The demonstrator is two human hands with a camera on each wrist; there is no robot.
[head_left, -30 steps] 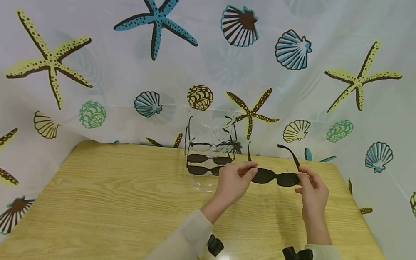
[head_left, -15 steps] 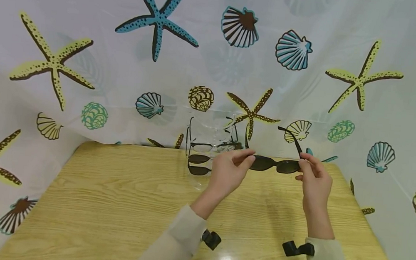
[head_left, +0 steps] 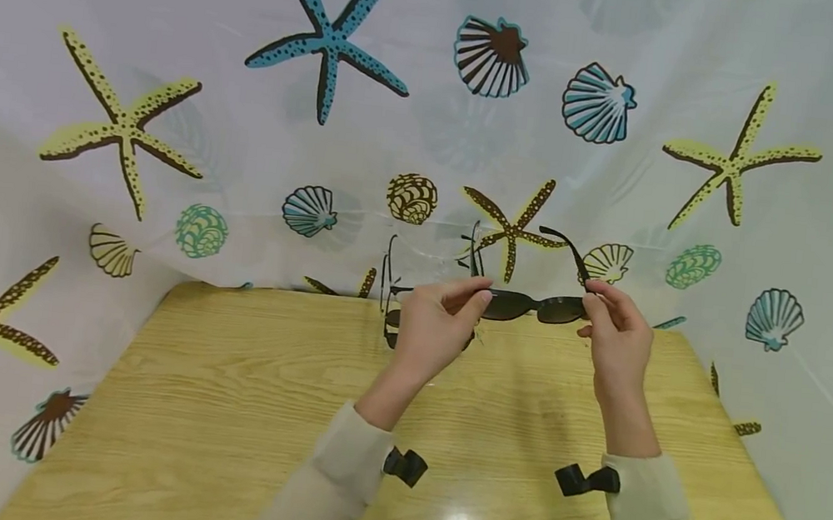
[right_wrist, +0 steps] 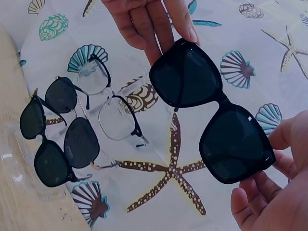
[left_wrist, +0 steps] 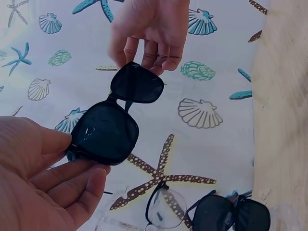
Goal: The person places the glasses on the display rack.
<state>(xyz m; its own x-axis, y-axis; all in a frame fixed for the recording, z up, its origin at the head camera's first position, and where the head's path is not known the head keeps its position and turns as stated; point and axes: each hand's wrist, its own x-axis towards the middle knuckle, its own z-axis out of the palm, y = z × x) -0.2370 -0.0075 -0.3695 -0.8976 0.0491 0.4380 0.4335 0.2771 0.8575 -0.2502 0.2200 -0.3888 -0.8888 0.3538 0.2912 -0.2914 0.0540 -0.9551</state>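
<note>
A pair of black sunglasses (head_left: 561,310) is held up in the air, lenses toward the head camera and both arms unfolded, pointing away. My left hand (head_left: 431,328) pinches its left corner between thumb and fingers. At the opposite corner, my right hand (head_left: 617,346) pinches the frame near the hinge. Behind the left hand stands a clear display rack, mostly hidden in the head view. It carries other eyewear: black-rimmed sunglasses (right_wrist: 52,163) lowest, thin-framed sunglasses (right_wrist: 82,143) above, and clear-lensed glasses (right_wrist: 134,115) higher up.
A wooden table (head_left: 236,410) lies under the hands. White cloth (head_left: 365,163) printed with starfish and shells hangs behind it and along both sides. A black wrist camera (head_left: 406,467) sits on the left sleeve, another black wrist camera (head_left: 587,481) on the right.
Both hands have raised the sunglasses and shifted them to the left, toward the rack. The left hand now covers more of the eyewear on it. The grip looks the same.
</note>
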